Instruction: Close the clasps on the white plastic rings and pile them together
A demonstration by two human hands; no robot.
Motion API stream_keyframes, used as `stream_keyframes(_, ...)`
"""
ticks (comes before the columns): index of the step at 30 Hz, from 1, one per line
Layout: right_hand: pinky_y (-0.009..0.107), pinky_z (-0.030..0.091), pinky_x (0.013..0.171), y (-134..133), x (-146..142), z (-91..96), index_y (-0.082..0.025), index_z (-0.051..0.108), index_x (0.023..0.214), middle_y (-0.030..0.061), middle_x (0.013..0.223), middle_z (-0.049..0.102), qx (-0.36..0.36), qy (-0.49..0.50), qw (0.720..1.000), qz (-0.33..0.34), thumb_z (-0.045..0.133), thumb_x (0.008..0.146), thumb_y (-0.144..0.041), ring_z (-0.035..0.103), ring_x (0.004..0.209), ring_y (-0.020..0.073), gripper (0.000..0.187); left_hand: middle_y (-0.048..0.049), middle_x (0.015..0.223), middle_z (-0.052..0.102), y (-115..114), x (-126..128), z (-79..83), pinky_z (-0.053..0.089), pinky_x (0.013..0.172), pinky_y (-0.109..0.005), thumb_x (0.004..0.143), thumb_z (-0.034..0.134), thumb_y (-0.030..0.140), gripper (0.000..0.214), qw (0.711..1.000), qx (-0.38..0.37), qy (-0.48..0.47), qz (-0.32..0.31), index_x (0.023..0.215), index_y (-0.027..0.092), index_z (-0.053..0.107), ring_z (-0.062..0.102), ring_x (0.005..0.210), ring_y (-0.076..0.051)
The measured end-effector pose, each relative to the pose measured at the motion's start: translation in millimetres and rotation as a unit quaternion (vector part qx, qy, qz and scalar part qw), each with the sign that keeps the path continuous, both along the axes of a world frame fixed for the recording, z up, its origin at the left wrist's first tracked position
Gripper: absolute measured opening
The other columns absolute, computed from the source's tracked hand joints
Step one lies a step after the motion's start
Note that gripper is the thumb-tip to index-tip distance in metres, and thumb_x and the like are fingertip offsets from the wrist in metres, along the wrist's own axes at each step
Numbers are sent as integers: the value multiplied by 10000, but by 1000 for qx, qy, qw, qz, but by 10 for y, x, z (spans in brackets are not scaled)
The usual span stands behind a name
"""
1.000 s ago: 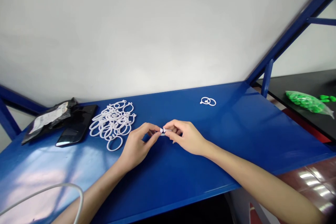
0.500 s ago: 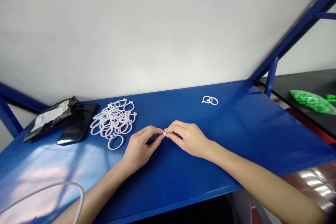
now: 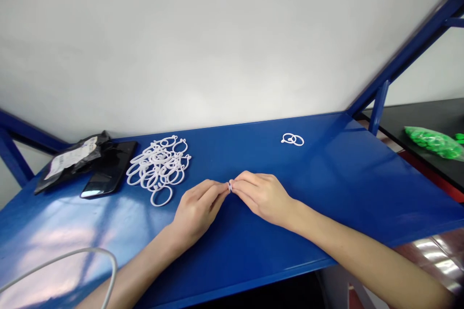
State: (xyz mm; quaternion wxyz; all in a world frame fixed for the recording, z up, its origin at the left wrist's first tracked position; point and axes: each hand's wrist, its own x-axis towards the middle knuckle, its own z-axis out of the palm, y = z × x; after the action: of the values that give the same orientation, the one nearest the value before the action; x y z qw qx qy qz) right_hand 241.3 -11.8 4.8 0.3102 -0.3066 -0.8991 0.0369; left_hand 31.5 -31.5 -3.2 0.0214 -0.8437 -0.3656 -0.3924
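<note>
Several white curtain rings with small eyelets [image 3: 159, 166] lie in a loose pile on the blue tabletop, left of my hands. Over the middle of the table, my left hand [image 3: 197, 207] pinches a small white ring part [image 3: 230, 187] between thumb and fingers. From the other side my right hand [image 3: 264, 198] is closed on the same white part, its fingertips nearly meeting the left ones. Most of the part is hidden by the fingers. Two more white rings [image 3: 297, 140] overlap on the table at the back right.
A black plastic parcel [image 3: 58, 176] with a white label and a black phone [image 3: 108, 174] lie at the far left. A pale cable [image 3: 72, 252] loops at the lower left. A bag of green pieces [image 3: 435, 142] sits on a black surface at right. A white wall [image 3: 232, 48] stands behind.
Fingers of both hands have closed together more tightly around the small white part. The whole scene has shifted slightly right in view; the pile and the two rings lie as before.
</note>
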Motion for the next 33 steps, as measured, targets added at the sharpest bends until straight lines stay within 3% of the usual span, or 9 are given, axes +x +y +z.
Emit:
stream_keyframes(8,269,455,588,8,7,-13,-173,698,932,18,844,727,65,-51,996,-14,445,1077,-180,666,674,122,291,-34,817,759,15,33,5,562,675,-240,1016,547,147,138,999,36,29,-16,953,153,670,702,676,-136)
stream_keyframes(14,266,484,625,30,-28,-29,-161,693,994,31,897,730,15,-17,999,-24,451,1085,-271,688,705,136,281,-35,885,771,60,-24,52,547,729,-256,1019,560,190,128,999,9,44,-7,984,171,681,713,757,-144)
stream_keyframes(16,256,487,636,87,-14,-44,-183,690,1029,23,939,742,-12,-10,999,-42,464,1083,-316,704,729,137,267,-47,941,778,119,-113,97,540,771,-296,1015,574,238,135,996,17,82,38,1024,175,693,716,811,-174)
stream_keyframes(18,251,479,636,188,44,-46,-207,691,1038,18,990,751,-37,-27,995,-90,489,1073,-334,716,756,143,241,-80,977,776,202,-257,140,526,802,-354,1012,566,298,197,980,24,134,145,1053,168,708,711,872,-232)
stream_keyframes(20,252,461,618,323,156,-20,-220,694,1032,21,1033,752,-59,-58,981,-174,520,1058,-328,721,783,159,206,-124,981,765,292,-436,171,504,817,-413,1004,544,346,266,941,0,195,275,1027,152,725,692,933,-308)
stream_keyframes(22,260,441,599,465,313,40,-221,693,1034,33,1064,747,-77,-86,953,-281,539,1045,-320,722,803,184,183,-147,956,762,371,-606,184,482,831,-450,985,537,389,313,901,-62,251,349,950,149,734,670,980,-364)
stream_keyframes(25,284,447,616,618,564,158,-214,689,1058,66,1089,738,-94,-101,897,-421,512,1047,-317,721,840,227,205,-139,864,770,437,-764,186,460,827,-465,975,506,409,342,870,-142,287,375,860,169,721,673,954,-378)
stream_keyframes(28,312,468,633,660,715,235,-178,680,1120,123,1116,716,-99,-115,864,-479,524,1035,-329,724,837,258,233,-118,805,776,438,-809,198,453,805,-452,977,479,362,298,876,-155,276,363,938,182,714,691,910,-361)
stream_keyframes(33,347,509,629,563,579,184,-163,665,1190,150,1149,703,-85,-117,888,-436,539,1024,-380,731,857,282,301,-116,864,786,394,-788,242,475,781,-431,977,480,330,266,905,-107,221,348,1007,184,701,702,896,-344)
